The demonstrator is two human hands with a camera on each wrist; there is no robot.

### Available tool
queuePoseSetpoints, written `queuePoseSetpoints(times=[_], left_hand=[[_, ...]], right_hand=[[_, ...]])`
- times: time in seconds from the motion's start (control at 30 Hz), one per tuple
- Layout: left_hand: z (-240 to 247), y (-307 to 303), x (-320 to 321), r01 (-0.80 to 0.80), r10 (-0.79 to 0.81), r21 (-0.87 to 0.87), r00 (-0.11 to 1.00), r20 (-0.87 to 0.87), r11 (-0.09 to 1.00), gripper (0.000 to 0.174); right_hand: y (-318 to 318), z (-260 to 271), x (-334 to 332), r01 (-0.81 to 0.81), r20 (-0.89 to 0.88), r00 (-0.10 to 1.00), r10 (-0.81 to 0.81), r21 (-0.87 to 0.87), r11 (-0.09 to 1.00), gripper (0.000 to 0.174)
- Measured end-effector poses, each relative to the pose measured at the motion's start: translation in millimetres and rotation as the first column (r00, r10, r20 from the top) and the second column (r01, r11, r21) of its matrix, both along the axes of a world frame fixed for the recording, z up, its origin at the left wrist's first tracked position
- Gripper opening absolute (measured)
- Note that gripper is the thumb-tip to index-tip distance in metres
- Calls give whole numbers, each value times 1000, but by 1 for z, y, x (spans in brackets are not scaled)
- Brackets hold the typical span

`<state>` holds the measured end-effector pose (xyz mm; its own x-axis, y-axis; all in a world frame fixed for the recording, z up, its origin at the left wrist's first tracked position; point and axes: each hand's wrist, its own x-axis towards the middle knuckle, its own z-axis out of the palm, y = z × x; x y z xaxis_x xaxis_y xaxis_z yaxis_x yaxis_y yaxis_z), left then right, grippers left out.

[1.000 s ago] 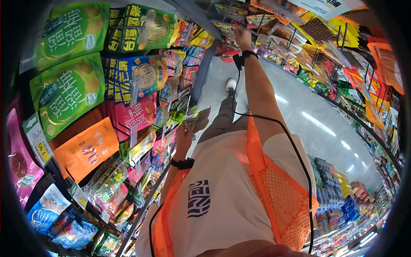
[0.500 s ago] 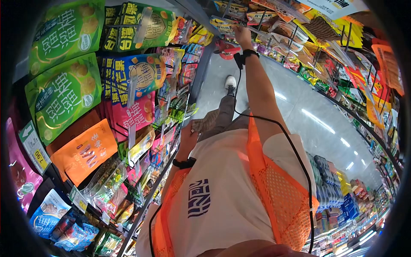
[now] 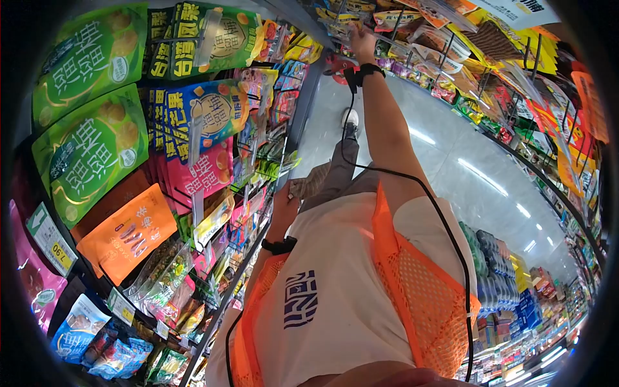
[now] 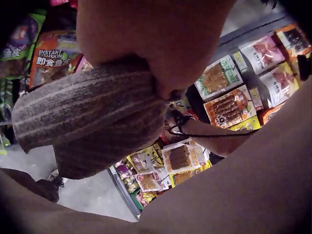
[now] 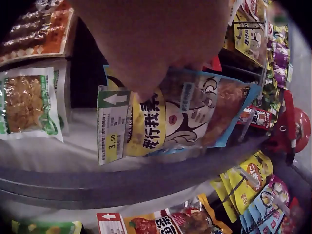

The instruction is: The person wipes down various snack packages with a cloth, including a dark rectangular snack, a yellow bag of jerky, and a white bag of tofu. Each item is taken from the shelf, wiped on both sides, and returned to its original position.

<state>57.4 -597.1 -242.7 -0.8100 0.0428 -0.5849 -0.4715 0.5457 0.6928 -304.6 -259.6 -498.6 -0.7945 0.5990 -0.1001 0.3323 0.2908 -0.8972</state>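
Observation:
In the head view my left hand (image 3: 284, 203) grips a grey striped cloth (image 3: 311, 183) beside the left rack. The left wrist view shows the cloth (image 4: 87, 109) bunched below the hand (image 4: 153, 39), its ends hanging loose. My right arm reaches to the far end of the right rack, where the hand (image 3: 362, 45) is among hanging packets. Seen from the right wrist, that hand (image 5: 156, 39) pinches the upper edge of a yellow and blue snack packet (image 5: 195, 114), beside a 3.50 price tag (image 5: 112, 129). Some of its fingertips are hidden.
Bagged snacks hang on the left rack, including a green bag (image 3: 93, 151) and an orange bag (image 3: 129, 232). More packets line the right rack. A red round object (image 5: 297, 129) is past the shelf edge (image 5: 97, 187). Grey floor (image 3: 445, 155) runs between the racks.
In the head view my right hand has shifted slightly up and to the left. The cloth in my left hand has swung round and hangs closer to the leg than a second ago.

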Motion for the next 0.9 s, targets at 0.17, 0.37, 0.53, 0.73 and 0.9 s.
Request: queuePoseSetpoints(times=[0.17,0.37,0.53,0.73,0.9], left_hand=[[15,10,-12,57,-56,-23,998,8,998,46],[11,13,-13,57,-56,-41,998,19,998,44],[3,3,-6,77,-74,-79,996,41,994,45],[1,12,-16,49,-48,-19,998,28,999,45],[-16,7,-6,105,-100,-112,993,57,988,47]], right_hand=[[3,-8,0,16,-82,996,-22,-68,998,49],[0,3,-32,183,-107,974,-201,-159,970,44],[7,1,-33,152,-109,980,-166,-131,980,35],[28,-54,17,151,-76,984,-158,-91,984,50],[90,-52,33,279,-43,955,-295,-218,935,62]])
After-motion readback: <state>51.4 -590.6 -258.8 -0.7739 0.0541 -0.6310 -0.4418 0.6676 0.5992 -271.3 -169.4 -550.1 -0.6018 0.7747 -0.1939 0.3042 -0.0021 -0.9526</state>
